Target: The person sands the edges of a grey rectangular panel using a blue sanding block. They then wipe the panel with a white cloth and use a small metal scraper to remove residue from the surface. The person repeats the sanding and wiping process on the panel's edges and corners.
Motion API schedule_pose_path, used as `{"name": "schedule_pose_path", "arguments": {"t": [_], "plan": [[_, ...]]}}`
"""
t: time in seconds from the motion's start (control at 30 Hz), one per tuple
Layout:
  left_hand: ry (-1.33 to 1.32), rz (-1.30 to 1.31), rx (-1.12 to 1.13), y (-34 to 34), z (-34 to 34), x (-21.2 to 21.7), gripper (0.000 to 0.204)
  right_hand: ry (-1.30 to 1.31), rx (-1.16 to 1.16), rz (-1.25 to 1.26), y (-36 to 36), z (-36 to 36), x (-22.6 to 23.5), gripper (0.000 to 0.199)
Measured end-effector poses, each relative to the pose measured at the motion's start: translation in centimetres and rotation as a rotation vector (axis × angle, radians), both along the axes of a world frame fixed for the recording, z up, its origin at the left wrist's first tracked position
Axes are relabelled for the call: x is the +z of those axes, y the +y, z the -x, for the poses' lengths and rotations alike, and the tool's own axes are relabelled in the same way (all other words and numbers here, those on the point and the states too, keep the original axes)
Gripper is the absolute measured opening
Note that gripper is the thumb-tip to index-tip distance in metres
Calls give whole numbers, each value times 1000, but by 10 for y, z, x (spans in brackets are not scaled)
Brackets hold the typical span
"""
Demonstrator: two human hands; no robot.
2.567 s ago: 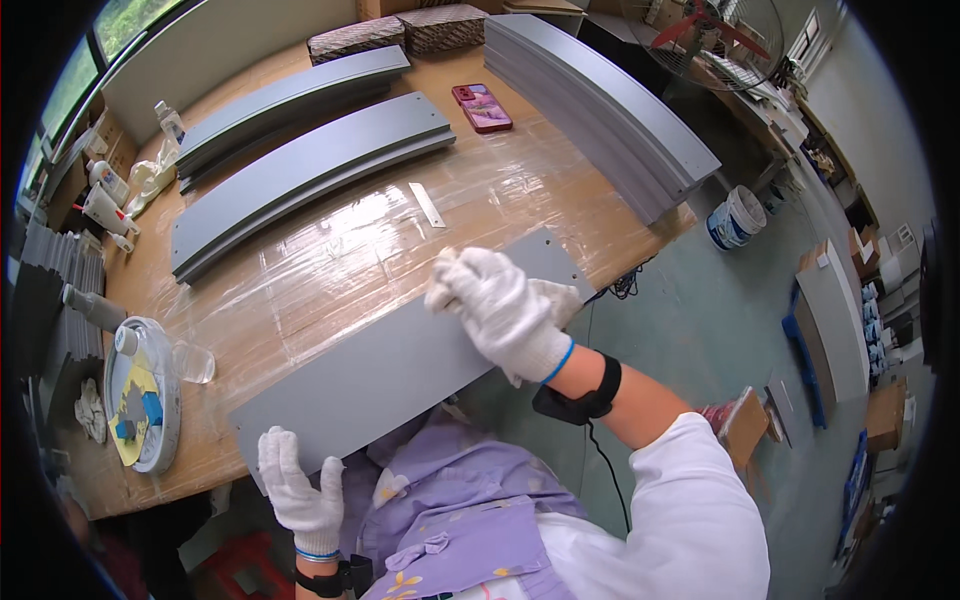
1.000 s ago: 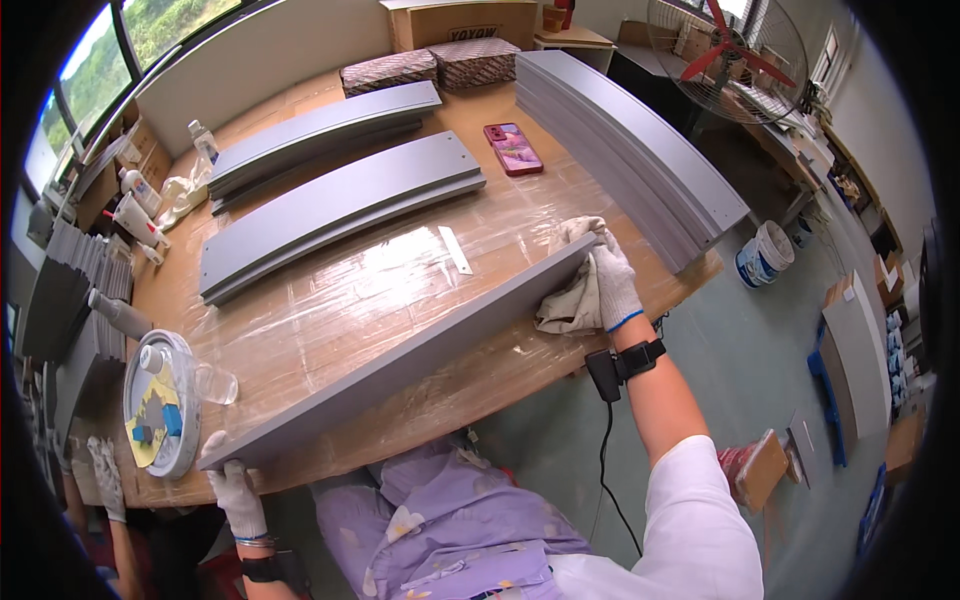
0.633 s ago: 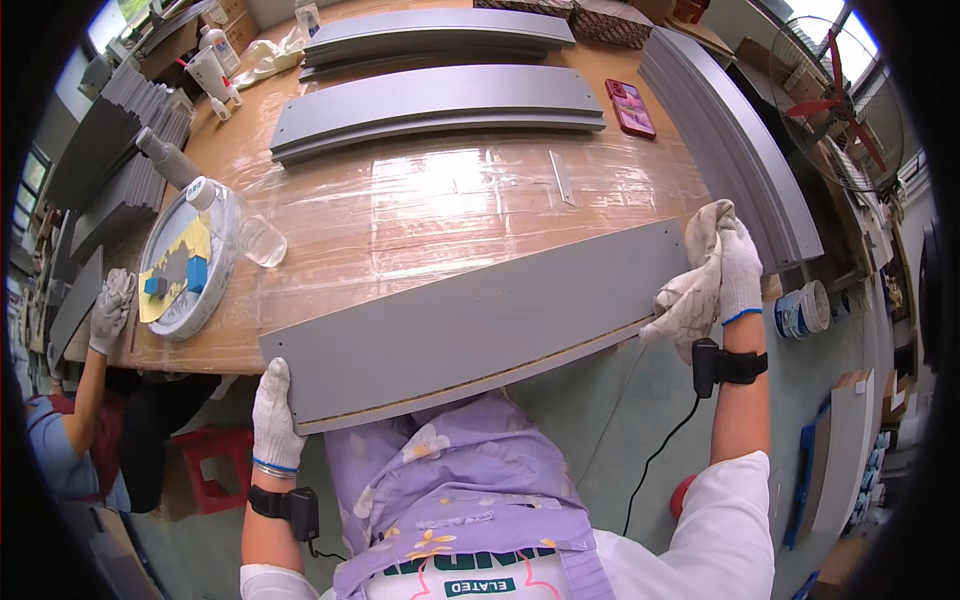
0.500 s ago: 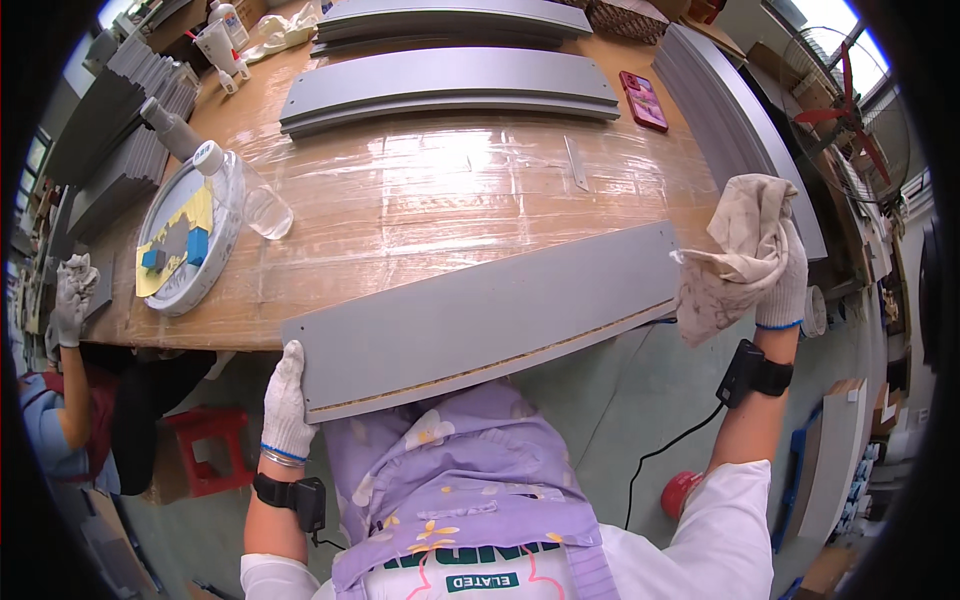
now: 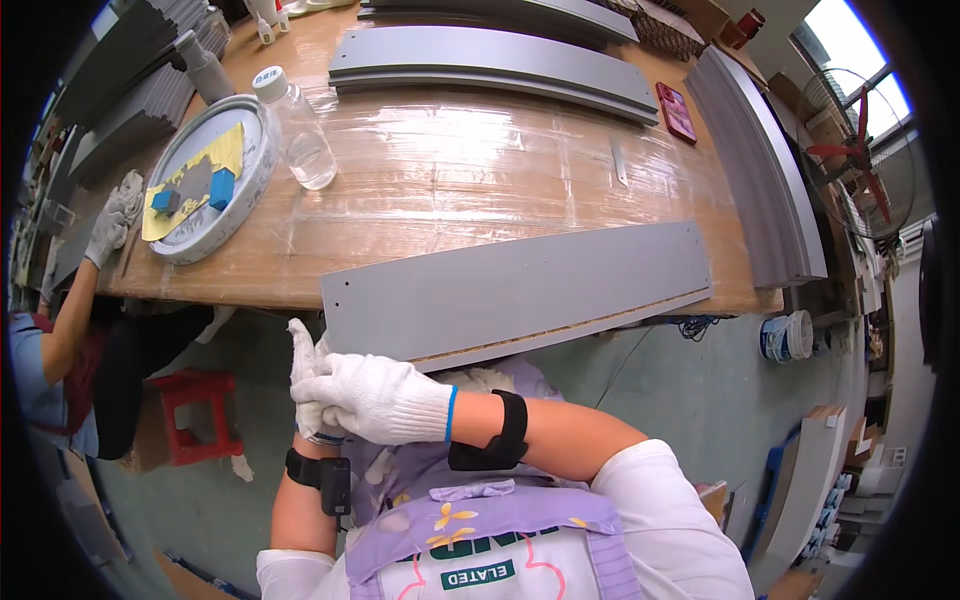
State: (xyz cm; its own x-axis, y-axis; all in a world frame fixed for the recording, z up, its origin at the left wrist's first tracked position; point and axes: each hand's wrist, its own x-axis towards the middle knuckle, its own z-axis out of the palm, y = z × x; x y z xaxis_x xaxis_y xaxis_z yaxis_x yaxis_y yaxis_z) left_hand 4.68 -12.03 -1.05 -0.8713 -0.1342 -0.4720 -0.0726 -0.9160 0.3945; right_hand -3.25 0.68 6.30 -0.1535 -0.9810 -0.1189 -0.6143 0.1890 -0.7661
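Observation:
A long grey panel (image 5: 520, 290) with a slightly curved far edge lies at the table's front edge, overhanging toward me. It has small holes at both ends and a brown groove along its near side. Left of the panel's near corner, my left hand (image 5: 306, 375) wears a white knit glove, with a finger stretched upward. My right hand (image 5: 385, 398), gloved too, reaches across my body; its curled fingers grip my left glove. Part of my left hand is hidden behind it. A pale cloth (image 5: 482, 380) lies on my lap, partly covered by the right forearm.
Stacked grey panels stand at the back (image 5: 490, 70) and right (image 5: 755, 170). A clear bottle (image 5: 300, 135) stands beside a round white lid (image 5: 262, 165) bearing blue blocks. A red phone (image 5: 676, 113) lies farther back. At left, a co-worker's gloved hand (image 5: 108, 235) rests near the table edge.
My right hand has swung from the panel's right end across to my left hand and no longer holds the rag. My left hand has left the panel's corner. The view has shifted.

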Motion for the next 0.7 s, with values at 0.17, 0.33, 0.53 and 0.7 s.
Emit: {"name": "schedule_pose_path", "arguments": {"t": [0.17, 0.33, 0.53, 0.7], "plan": [[129, -172, 33, -9, -22, -5, 93, -273, -730, 153, 80, 60, 41, 35], [296, -322, -117, -6, -24, 7, 102, 503, -1484, -582, 198, 126, 5, 51], [349, -365, -59, -3, -27, 5, 105, 881, -765, -94, 50, 52, -26, 58], [42, -129, 166, 1, -30, 0, 104, 312, -13, 172, -34, -3, -10, 52]]}}
